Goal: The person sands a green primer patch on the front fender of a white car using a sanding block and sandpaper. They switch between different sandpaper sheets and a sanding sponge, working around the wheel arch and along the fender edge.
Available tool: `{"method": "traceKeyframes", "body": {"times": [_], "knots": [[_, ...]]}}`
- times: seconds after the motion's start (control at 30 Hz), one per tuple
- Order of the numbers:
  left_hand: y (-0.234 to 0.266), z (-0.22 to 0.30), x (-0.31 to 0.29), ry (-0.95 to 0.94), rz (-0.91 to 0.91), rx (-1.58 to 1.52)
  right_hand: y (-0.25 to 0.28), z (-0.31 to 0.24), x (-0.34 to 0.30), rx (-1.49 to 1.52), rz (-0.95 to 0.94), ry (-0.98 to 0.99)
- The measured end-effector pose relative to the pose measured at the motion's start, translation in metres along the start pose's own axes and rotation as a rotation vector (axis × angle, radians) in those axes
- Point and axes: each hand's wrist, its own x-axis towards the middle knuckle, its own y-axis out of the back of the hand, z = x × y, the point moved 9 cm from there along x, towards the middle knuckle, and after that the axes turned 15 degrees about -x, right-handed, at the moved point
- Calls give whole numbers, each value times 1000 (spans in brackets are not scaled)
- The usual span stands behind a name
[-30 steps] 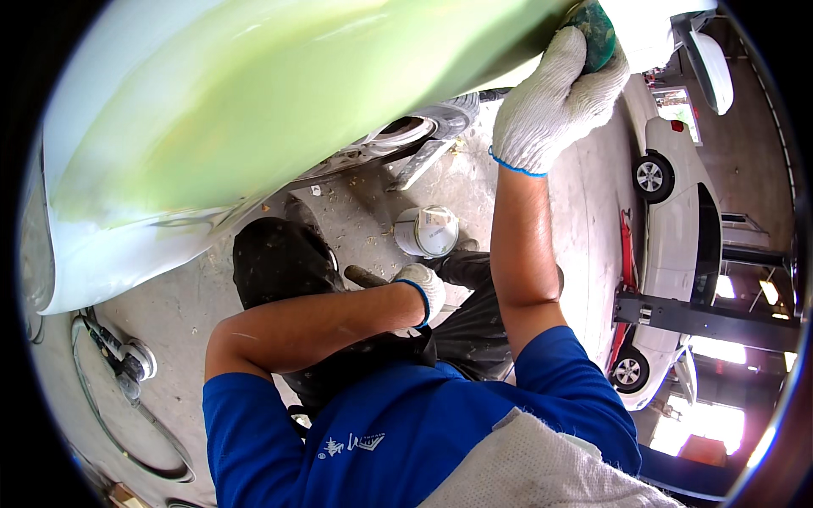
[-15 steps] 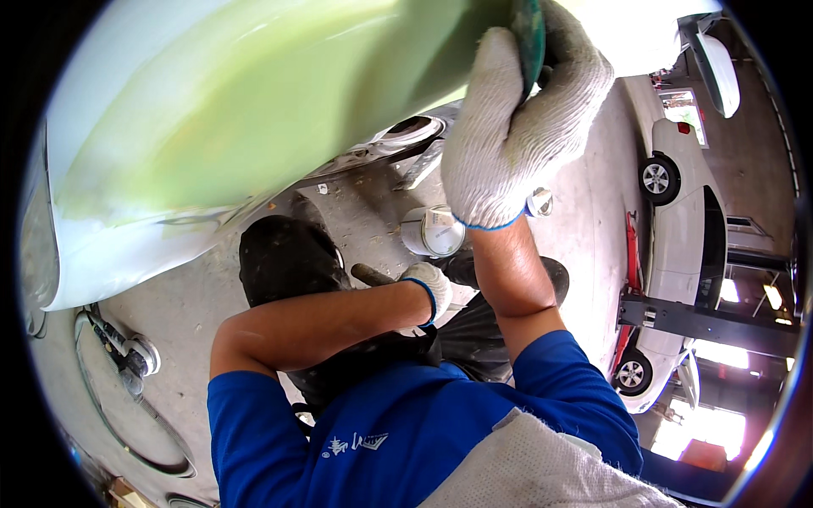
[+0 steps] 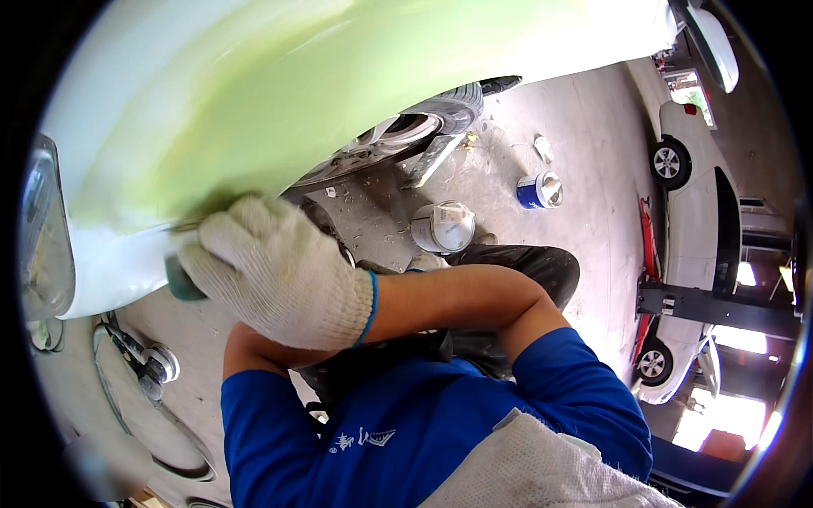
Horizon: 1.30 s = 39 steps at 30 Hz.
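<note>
A pale car body panel point(image 3: 279, 110) with a yellow-green filler patch spans the upper left. My right hand point(image 3: 275, 271), in a white knit glove, reaches across to the panel's lower edge near the headlight point(image 3: 47, 229). Its fingers close around a flat green hand pad point(image 3: 183, 281), of which only one end shows; whether it is a sanding block or a spreader I cannot tell. Under my right forearm, close to my knee, a small part of my gloved left hand point(image 3: 429, 262) shows. Its fingers are hidden.
Below the panel sits a car wheel point(image 3: 398, 135). A white can point(image 3: 443, 227) and a blue-and-white can point(image 3: 539, 190) stand on the floor. A round sander point(image 3: 157, 364) with a hose lies at left. A white car point(image 3: 690, 245) stands beside a lift post point(image 3: 720, 306).
My right hand has swept from the upper right of the panel to its lower left edge, still holding the green pad. My left hand is now mostly covered by my right forearm.
</note>
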Motion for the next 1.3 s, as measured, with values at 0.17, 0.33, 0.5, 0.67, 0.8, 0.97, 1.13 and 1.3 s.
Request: {"method": "traceKeyframes", "body": {"times": [0.17, 0.33, 0.5, 0.67, 0.8, 0.97, 1.13, 1.3], "knots": [[-3, -16, 3, 15, 17, -14, 15, 33, -41, 62, -76, -76], [-8, -25, 8, -19, 25, -50, 60, 124, -125, 5, -162, -455], [26, -21, -7, 133, -136, 40, 101, 183, -220, -88, -154, -779], [27, -23, -2, 100, -76, 74, 112, 200, -275, -23, -118, -896], [13, 9, 5, 15, -93, 22, 82, 195, -298, 0, -215, -760], [-28, 9, 18, -212, 126, 32, 29, 175, -334, 364, -328, -787], [-62, -10, 31, -142, -96, -46, 25, 182, -360, 633, -330, -955], [-12, 20, 24, 46, 37, -77, 52, 205, -371, 837, -24, -1179]]}}
